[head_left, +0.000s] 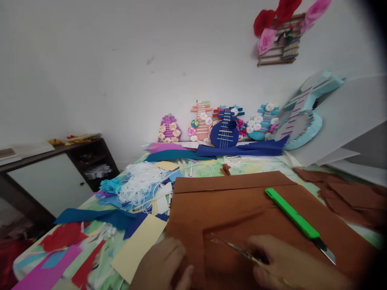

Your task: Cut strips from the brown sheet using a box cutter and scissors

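Observation:
My left hand (161, 264) presses on the near left part of a large brown felt sheet (242, 205) spread over the table. In my right hand (284, 266) is a pair of scissors (238, 249), blades pointing left along a cut in the brown sheet. A green utility knife (298, 221) with its blade out lies diagonally on the sheet, just beyond my right hand.
Brown offcuts (350, 197) lie at the right. White cord (140, 183), cream card (139, 245) and blue, red and pink scraps cover the table's left. Several decorated guitar-shaped crafts (225, 129) lean on the wall, blue felt (242, 150) before them. A dark cabinet (45, 177) stands left.

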`<state>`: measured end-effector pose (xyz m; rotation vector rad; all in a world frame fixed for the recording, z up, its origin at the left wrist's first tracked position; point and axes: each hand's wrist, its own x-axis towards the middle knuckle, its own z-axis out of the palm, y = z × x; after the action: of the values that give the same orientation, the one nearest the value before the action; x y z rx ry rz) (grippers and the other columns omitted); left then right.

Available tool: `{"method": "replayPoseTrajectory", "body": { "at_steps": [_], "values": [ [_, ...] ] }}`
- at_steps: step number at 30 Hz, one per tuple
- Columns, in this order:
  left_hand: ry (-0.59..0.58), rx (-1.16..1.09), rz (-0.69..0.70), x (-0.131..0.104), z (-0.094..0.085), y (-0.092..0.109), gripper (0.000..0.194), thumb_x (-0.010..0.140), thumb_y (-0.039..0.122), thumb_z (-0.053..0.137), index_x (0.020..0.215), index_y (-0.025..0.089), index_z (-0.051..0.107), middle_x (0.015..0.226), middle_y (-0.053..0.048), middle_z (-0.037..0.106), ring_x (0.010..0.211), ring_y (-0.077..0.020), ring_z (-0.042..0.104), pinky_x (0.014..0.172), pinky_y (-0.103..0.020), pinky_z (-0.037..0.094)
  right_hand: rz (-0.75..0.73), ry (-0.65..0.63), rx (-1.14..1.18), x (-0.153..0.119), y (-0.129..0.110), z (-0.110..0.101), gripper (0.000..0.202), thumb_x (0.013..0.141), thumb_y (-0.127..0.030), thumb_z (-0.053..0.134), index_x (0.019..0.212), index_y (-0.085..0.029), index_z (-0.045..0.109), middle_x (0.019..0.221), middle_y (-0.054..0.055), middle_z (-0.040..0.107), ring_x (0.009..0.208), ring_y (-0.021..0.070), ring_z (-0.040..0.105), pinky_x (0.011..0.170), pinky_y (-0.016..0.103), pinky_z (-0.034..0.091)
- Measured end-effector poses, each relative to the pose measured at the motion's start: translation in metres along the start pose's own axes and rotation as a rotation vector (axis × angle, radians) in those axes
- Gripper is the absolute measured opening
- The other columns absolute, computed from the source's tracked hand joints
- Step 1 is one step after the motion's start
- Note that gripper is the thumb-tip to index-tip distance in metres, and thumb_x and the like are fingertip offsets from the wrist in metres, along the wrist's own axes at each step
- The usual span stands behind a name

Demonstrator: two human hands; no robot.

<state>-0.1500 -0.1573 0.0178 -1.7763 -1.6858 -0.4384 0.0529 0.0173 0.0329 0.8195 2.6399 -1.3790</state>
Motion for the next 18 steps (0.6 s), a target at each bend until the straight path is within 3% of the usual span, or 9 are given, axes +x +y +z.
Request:
{"method": "replayPoseTrajectory", "body": {
  "at_steps": [3,5,10,15,18],
  "values": [
    [-0.038,0.086,0.004,0.004,0.007,-0.005,0.025,0.076,0.036,0.047,0.091,0.019,0.057,0.094,-0.005,0.063,0.083,-0.0206,0.059,0.067,-0.031,0.050,0.047,-0.201,0.390,0.008,-0.013,0.014,0.054,0.077,-0.062,0.030,0.060,-0.015,0.051,0.053,-0.001,0.048,0.044,0.0072,0.039,0.043,0.018,0.031],
    [-0.102,0.101,0.005,0.005,0.018,-0.008,0.033,0.071,0.036,0.054,0.099,0.018,0.055,0.104,-0.007,0.060,0.092,-0.0237,0.056,0.072,-0.035,0.049,0.148,-0.230,0.557,0.015,-0.021,0.024,0.061,0.078,-0.065,0.021,0.057,-0.015,0.049,0.049,-0.002,0.044,0.040,0.0057,0.037,0.040,0.016,0.030],
    [-0.172,0.076,-0.039,-0.006,0.049,-0.009,0.043,0.070,0.037,0.056,0.107,0.015,0.053,0.108,-0.010,0.057,0.097,-0.0267,0.053,0.077,-0.041,0.046,0.387,-0.390,0.584,0.037,-0.030,0.036,0.079,0.080,-0.058,-0.009,0.043,-0.014,0.045,0.035,0.000,0.037,0.028,0.0061,0.033,0.031,0.015,0.026],
    [-0.054,0.024,-0.069,-0.021,0.064,0.000,0.029,0.074,0.036,0.051,0.098,0.021,0.056,0.102,-0.005,0.060,0.090,-0.0235,0.056,0.076,-0.038,0.044,0.344,-0.365,0.852,0.041,-0.025,0.043,0.072,0.080,-0.063,0.007,0.051,-0.014,0.050,0.037,-0.002,0.040,0.029,0.0054,0.037,0.033,0.014,0.032],
    [-0.033,0.001,-0.118,-0.024,0.065,0.003,0.027,0.078,0.037,0.047,0.097,0.021,0.056,0.102,-0.004,0.060,0.093,-0.0219,0.054,0.079,-0.036,0.042,0.325,-0.358,0.868,0.041,-0.023,0.043,0.068,0.078,-0.066,0.014,0.059,-0.016,0.055,0.042,-0.001,0.048,0.037,0.0076,0.047,0.038,0.015,0.038]
  ]
}}
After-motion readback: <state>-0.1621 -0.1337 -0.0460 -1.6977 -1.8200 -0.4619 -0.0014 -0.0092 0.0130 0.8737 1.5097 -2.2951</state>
